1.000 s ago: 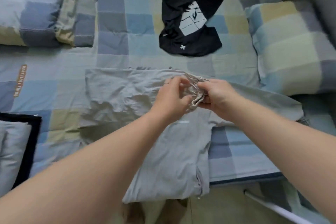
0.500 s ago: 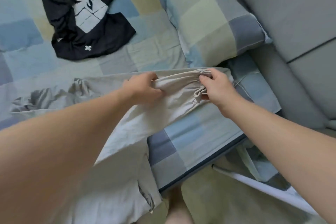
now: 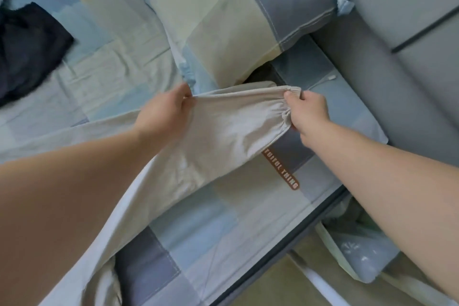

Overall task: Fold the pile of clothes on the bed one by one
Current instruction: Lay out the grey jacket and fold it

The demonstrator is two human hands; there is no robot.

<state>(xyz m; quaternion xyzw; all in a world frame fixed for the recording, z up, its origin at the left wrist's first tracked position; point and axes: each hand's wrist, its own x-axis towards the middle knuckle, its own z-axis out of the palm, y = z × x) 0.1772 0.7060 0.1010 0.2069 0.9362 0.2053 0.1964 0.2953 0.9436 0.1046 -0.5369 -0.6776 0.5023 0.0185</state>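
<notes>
A light grey garment (image 3: 223, 136) with an elastic cuff lies stretched across the checked bed sheet (image 3: 223, 211). My left hand (image 3: 169, 109) pinches the upper edge of its sleeve or leg. The gathered cuff end is gripped by my right hand (image 3: 308, 112), and the cloth is pulled taut between the two hands, slightly above the sheet. The rest of the garment runs down to the lower left under my left forearm. A black garment (image 3: 27, 49) lies crumpled at the far left.
A checked pillow (image 3: 236, 15) sits just behind my hands. A grey padded headboard (image 3: 402, 40) fills the right side. The bed edge (image 3: 285, 246) runs diagonally at the lower right, with the floor and a white bar beyond it.
The view has swung right and closer to the pillow. My hands have moved apart along the grey cloth, stretching the cuff end out toward the bed's right edge.
</notes>
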